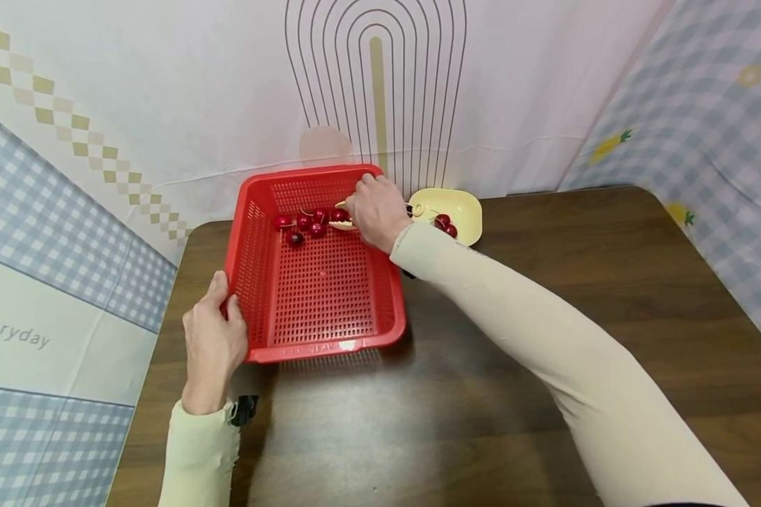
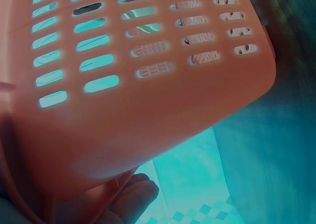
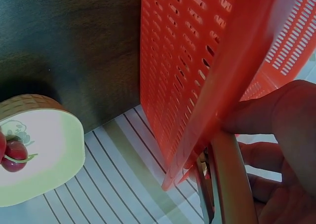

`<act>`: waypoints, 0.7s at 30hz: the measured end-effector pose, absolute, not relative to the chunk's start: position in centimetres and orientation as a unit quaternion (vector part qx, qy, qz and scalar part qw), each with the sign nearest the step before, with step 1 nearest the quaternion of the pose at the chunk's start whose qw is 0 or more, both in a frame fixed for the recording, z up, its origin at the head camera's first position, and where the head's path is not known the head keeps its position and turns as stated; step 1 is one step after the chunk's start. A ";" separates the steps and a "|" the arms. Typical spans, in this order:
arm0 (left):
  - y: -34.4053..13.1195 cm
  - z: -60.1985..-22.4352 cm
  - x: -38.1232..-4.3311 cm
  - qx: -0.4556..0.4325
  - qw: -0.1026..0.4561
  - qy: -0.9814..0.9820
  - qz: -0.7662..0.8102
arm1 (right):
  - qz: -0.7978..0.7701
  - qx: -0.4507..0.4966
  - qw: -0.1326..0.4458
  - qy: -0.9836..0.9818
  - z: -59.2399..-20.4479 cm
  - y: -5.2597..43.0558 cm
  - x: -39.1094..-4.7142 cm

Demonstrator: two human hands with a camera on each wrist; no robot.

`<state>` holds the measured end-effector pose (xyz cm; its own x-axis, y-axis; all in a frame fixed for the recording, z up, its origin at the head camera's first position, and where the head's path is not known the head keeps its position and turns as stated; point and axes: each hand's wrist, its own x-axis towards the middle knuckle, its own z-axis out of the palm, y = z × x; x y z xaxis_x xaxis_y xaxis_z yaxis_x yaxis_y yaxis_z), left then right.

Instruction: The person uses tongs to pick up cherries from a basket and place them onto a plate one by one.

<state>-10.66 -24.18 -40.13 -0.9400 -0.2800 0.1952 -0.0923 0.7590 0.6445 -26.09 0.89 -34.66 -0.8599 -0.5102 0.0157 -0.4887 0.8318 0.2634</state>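
A red plastic basket [image 1: 323, 296] with slotted walls is on the wooden table. My left hand [image 1: 215, 338] grips its left rim; in the left wrist view fingertips [image 2: 138, 194] show beneath the rim. Several dark red cherries [image 1: 303, 222] lie at the far end inside it. Over the far right corner, my right hand [image 1: 377, 211] holds pale yellow tongs [image 3: 229, 179], their tips by a cherry [image 1: 338, 215]; whether they pinch it I cannot tell. Beside the basket stands a small yellow bowl [image 1: 466, 208] with a few cherries [image 1: 444, 224] in it.
The dark wooden table [image 1: 514, 394] extends to the front and right. Behind it hangs a pale cloth [image 1: 514, 91] with arch lines, close to the basket and the bowl. Checked cloth [image 1: 685, 141] covers the right side.
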 end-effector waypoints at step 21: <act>-24.1 -40.1 -10.6 0.103 0.141 -0.929 -0.328 | -0.125 0.263 0.043 -0.956 -34.3 1.2 -26.0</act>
<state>-10.64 -24.12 -40.09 -0.9391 -0.2832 0.1946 -0.0983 0.7641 0.6376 -25.95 1.25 -34.33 -0.8580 -0.5134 0.0158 -0.4920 0.8303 0.2616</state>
